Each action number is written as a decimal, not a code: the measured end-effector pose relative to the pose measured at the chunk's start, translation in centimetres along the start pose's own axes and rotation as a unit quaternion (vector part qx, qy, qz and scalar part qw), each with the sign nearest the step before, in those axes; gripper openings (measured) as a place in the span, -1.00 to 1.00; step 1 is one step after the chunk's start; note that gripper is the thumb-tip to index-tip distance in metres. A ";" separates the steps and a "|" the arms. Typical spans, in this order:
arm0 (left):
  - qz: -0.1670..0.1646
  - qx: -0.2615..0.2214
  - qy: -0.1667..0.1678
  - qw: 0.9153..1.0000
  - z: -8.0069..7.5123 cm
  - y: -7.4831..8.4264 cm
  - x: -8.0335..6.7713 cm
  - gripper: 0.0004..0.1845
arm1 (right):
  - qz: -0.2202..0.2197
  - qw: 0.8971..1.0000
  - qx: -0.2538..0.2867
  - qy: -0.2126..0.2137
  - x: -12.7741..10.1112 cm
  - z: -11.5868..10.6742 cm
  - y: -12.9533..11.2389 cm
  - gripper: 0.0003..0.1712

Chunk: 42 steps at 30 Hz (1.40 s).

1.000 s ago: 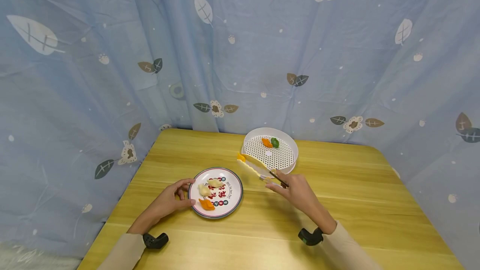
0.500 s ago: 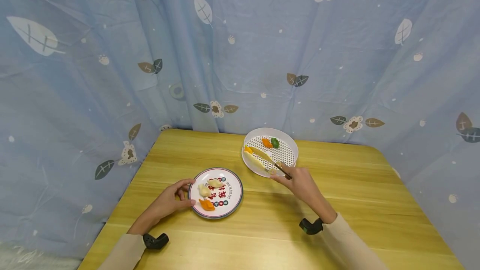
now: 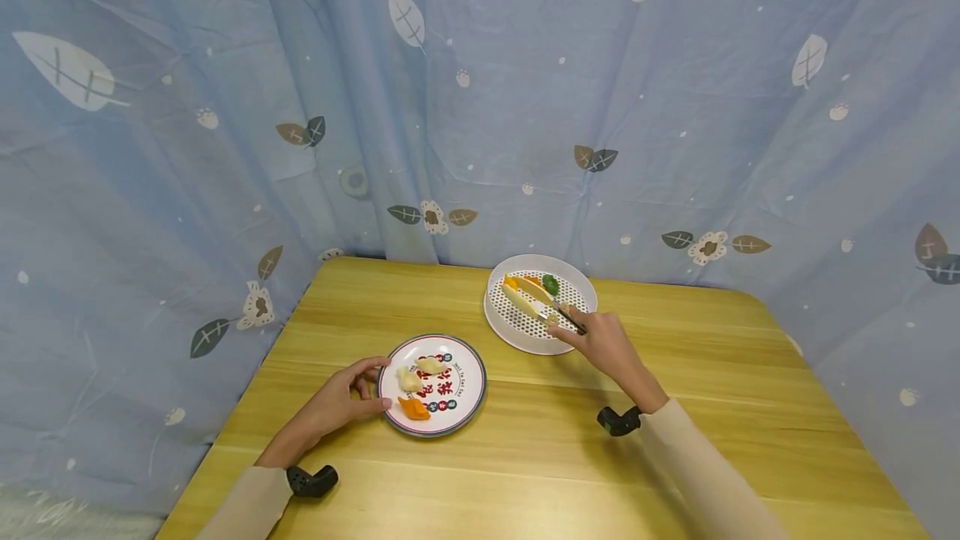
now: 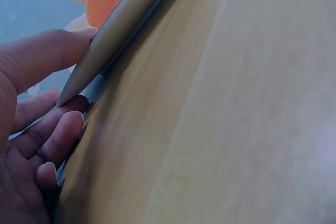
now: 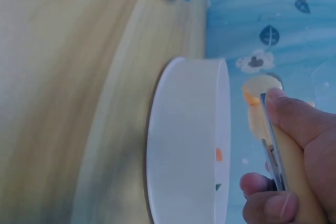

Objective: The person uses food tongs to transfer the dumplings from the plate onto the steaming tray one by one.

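At the left my left hand (image 3: 337, 400) pinches the edge of a white plate (image 3: 471, 398) with a dark rim and red lettering. The left wrist view shows the thumb on the rim and fingers curled below. On this plate lie an orange dumpling (image 3: 413, 409) and two pale dumplings (image 3: 409, 380). My right hand (image 3: 606, 350) grips tongs (image 3: 537, 290) with wide tan ends. Between their tips is a yellow dumpling (image 3: 512, 282), over a round white steamer tray (image 3: 497, 332) with holes. An orange dumpling (image 3: 533, 280), partly hidden by the tongs, and a green dumpling (image 3: 551, 284) lie in the tray.
Plate and tray stand on a wood-grain table (image 3: 525, 473), the tray near its back edge. A blue patterned curtain (image 3: 510, 107) hangs behind the table and along its sides. The tray has a raised wall (image 5: 184, 140).
My right hand has moved the tongs and yellow dumpling away from me and slightly right, from the tray's near left edge to above its holed floor. The left hand and plate have stayed put.
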<state>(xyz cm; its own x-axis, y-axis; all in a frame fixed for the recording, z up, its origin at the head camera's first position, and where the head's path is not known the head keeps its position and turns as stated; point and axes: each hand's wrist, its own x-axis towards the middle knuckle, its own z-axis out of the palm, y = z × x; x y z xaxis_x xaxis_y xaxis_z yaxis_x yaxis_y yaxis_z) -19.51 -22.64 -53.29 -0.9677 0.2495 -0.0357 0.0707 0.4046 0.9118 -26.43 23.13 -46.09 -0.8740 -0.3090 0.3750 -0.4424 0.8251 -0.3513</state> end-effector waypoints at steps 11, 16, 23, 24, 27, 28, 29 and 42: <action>-0.001 -0.005 -0.005 1.000 0.1 -0.2 -0.2 -0.27 | 0.034 0.998 0.000 -0.050 3.0 0.8 1.2 -0.32; -0.005 -0.004 -0.004 1.000 0.2 -0.1 -0.2 -0.27 | 0.024 0.998 -0.009 -0.059 3.8 1.2 1.4 -0.42; -0.007 0.003 -0.002 1.000 0.1 0.0 -0.1 -0.28 | 0.026 0.996 -0.041 -0.070 4.8 1.8 1.6 -0.49; -0.008 0.002 -0.002 1.000 0.1 0.0 -0.1 -0.28 | 0.030 0.996 -0.046 -0.075 4.9 1.9 1.6 -0.51; -0.002 -0.001 -0.004 1.000 0.0 0.1 -0.1 -0.28 | 0.044 0.994 -0.055 -0.088 5.1 2.1 1.6 -0.50; -0.001 -0.002 -0.003 1.000 0.0 0.1 -0.1 -0.28 | 0.048 0.993 -0.057 -0.093 5.2 2.2 1.6 -0.47; 0.002 -0.002 -0.004 1.000 0.0 0.1 -0.1 -0.28 | 0.051 0.992 -0.060 -0.097 5.2 2.2 1.6 -0.44; -0.001 0.002 0.005 1.000 0.0 0.1 -0.1 -0.28 | 0.048 0.992 -0.071 -0.094 5.4 2.5 1.5 -0.34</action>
<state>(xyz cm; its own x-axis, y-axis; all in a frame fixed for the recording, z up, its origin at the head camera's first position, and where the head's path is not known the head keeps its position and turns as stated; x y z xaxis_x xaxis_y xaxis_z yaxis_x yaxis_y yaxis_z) -19.44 -22.65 -53.23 -0.9703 0.2397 -0.0325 0.0705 0.4087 0.9099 -32.29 21.53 -46.77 -0.9385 -0.2982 0.1742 -0.3350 0.9088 -0.2488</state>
